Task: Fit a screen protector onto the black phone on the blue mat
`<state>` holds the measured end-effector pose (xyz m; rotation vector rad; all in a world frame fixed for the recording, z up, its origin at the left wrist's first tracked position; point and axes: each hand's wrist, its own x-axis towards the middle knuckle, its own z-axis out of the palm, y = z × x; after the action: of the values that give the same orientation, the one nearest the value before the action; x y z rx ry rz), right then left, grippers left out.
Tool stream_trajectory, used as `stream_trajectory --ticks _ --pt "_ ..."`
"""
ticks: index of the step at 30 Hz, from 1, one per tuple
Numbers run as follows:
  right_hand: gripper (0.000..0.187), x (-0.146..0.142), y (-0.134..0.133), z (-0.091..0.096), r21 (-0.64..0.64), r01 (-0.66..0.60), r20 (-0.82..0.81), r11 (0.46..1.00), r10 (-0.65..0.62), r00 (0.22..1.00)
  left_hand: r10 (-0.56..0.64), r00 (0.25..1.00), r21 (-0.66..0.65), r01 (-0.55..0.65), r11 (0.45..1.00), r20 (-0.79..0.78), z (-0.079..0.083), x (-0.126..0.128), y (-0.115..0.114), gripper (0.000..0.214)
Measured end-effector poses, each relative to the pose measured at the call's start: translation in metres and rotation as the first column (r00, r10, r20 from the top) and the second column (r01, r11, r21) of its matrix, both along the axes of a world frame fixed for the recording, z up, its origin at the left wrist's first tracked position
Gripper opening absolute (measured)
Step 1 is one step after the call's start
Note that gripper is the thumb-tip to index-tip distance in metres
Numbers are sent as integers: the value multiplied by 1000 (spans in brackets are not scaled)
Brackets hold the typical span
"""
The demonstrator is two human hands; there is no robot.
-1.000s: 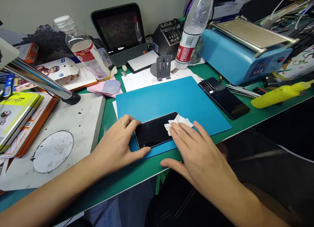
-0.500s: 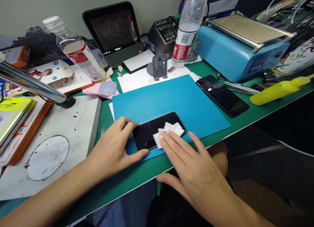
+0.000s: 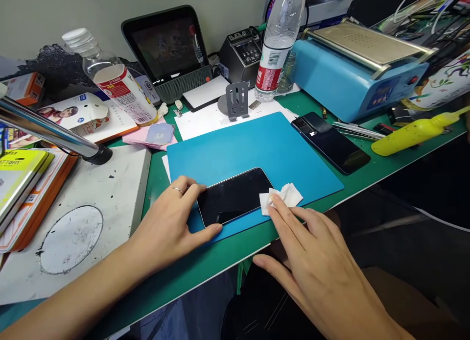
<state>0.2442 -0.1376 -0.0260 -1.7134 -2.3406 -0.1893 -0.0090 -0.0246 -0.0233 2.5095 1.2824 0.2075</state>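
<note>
A black-screened smartphone (image 3: pixel 235 195) lies face up near the front edge of a blue mat (image 3: pixel 227 144). My left hand (image 3: pixel 179 212) grips its left end, with the thumb along the near side and the fingers at the far side. At the phone's right end, my right hand (image 3: pixel 312 256) presses a crumpled white tissue (image 3: pixel 284 198) under its fingertips. That tissue overlaps the phone's right corner and the mat beside it. The right thumb is held out to the left, clear of the tissue.
A second dark phone (image 3: pixel 332 144) rests at the mat's right edge, near a yellow squeeze bottle (image 3: pixel 411 136). Behind are a blue heating-plate machine (image 3: pixel 352 80), an upright water bottle (image 3: pixel 273 60), a phone stand (image 3: pixel 237 101) and a tilted drink bottle (image 3: pixel 117 85). Boxes (image 3: pixel 29 183) are stacked left.
My right hand has slid the tissue rightward across the screen to the phone's right end, uncovering the screen's middle. My left hand keeps its hold and the phone stays put.
</note>
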Motion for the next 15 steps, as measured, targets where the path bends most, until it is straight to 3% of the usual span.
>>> stream_trajectory --ticks 9,15 --pt "60 -38 6 2 6 13 13 1000 -13 1000 -4 1000 1 4 1000 12 1 0 -1 54" --pt "50 -22 4 7 -16 -19 72 1000 20 997 4 1000 2 -4 1000 -5 0 -1 -2 55"
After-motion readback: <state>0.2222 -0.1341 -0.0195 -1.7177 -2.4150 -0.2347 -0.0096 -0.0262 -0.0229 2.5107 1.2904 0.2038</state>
